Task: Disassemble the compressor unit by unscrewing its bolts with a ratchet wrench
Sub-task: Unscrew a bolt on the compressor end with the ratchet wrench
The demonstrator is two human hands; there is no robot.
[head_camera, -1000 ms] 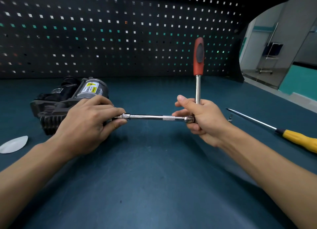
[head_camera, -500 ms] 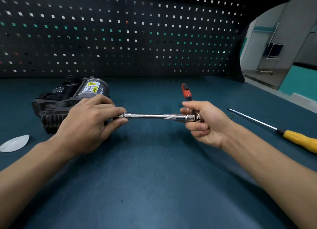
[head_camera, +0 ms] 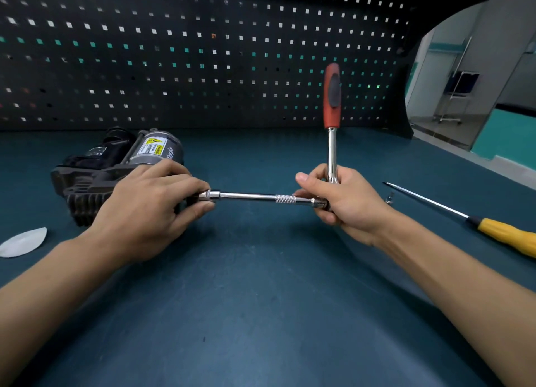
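Ratchet wrench: right hand grips head, handle upright for leverage. Left hand pinches extension tip, apparently steadying it at compressor unit right side.

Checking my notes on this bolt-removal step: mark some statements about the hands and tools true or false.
1. The red-handled chrome ratchet wrench points upward from the right hand. True.
2. The yellow-handled screwdriver is in the left hand. False: it lies untouched on the dark teal bench.
3. The left hand's fingers hold the socket end of the chrome extension bar. True.
4. The black finned compressor unit sits right of the wrench. False: it sits left, behind the left hand.
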